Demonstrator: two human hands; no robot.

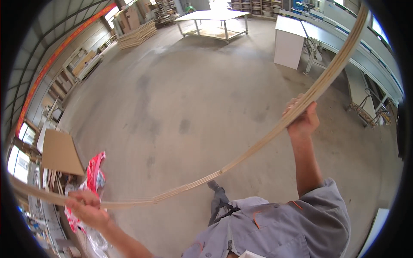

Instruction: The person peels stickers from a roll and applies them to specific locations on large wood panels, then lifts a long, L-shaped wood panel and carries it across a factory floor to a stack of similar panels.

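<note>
A bundle of long, thin wooden strips (254,149) spans the view from the left edge to the upper right, its line bent by the lens. My left hand (89,209) is closed around it near the left end of the view. My right hand (303,117) grips it farther up on the right, fingers wrapped over the strips. Between the hands the strips lie close together, with uneven ends showing near the middle. Both ends of the bundle run out toward the picture's rim.
A white-topped metal table (213,16) stands far ahead. To the right is a long machine with a white panel (289,45) and rails. At left, a brown board (62,151) leans near a red and white plastic bag (95,174). Stacked boards (137,35) lie far left.
</note>
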